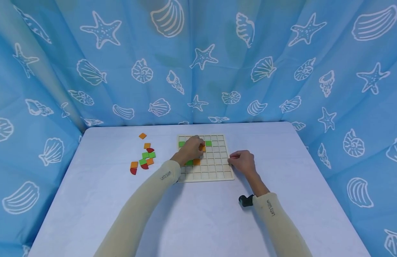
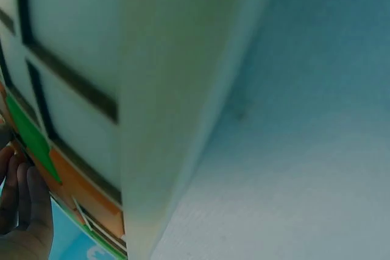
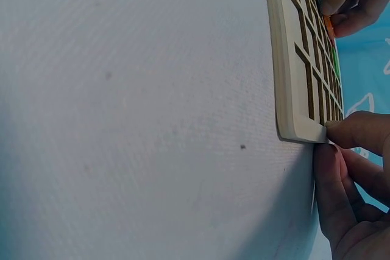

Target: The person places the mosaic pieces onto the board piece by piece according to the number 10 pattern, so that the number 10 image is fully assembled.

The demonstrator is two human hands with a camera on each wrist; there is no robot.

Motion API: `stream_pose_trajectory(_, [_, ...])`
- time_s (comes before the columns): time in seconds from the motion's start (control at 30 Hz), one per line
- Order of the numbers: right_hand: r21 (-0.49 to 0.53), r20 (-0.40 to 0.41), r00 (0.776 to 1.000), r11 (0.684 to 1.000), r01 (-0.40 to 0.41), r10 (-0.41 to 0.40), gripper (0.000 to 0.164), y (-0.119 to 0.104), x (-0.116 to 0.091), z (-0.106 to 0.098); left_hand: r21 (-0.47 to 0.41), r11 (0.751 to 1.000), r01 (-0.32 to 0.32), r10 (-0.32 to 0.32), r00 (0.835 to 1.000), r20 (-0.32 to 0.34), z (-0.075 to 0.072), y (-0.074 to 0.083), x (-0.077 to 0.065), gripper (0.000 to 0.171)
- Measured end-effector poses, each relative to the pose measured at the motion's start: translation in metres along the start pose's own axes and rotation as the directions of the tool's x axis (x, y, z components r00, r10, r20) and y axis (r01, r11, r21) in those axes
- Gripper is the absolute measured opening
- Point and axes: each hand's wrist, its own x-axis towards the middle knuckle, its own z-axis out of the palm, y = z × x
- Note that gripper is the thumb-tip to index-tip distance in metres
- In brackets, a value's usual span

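Note:
A pale wooden grid board (image 1: 214, 175) lies on the table, some of its cells filled with green and orange square tiles. My left hand (image 1: 192, 148) is over the upper middle of the board and pinches an orange square tile (image 3: 329, 27) between thumb and fingers. Part of the grid is hidden beneath that hand. A green tile (image 1: 208, 143) sits in a cell just right of it, and another orange tile (image 1: 196, 162) lies nearer me. At the board's right edge, my right hand (image 1: 243, 162) grips the rim, thumb on top, as the right wrist view shows.
Left of the board, loose orange, green and red pieces are scattered on the white tabletop (image 1: 98, 200), among them a red quarter-round piece (image 1: 133, 171) and a lone orange tile (image 1: 142, 136). A blue shell-patterned curtain (image 1: 217, 82) closes off the back and sides.

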Motion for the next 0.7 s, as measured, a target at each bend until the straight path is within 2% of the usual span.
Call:
stream_pose_trajectory(0.27, [0.003,0.006,1.0,1.0,0.008,-0.008,0.02,-0.003,-0.002,-0.001,-0.031,0.999,0.032,-0.031,0.999,0.035,-0.004,-0.001,-0.001,0.024])
stream_pose_trajectory(0.43, [-0.01,-0.003,1.0,1.0,0.017,-0.017,0.02,-0.004,-0.002,-0.001,-0.068,0.997,0.019,-0.016,0.999,0.047,-0.009,-0.003,-0.004,0.024])
stream_pose_trajectory(0.6, [-0.01,-0.005,1.0,1.0,0.007,-0.007,0.02,-0.003,-0.001,0.0,-0.116,0.993,-0.006,0.01,0.999,0.04,-0.011,-0.009,-0.007,0.025])
stream_pose_trajectory(0.7, [-0.011,-0.005,1.0,1.0,0.01,-0.01,0.02,-0.001,-0.001,0.001,-0.151,0.988,0.011,-0.008,1.0,0.019,-0.018,-0.013,-0.014,0.027])
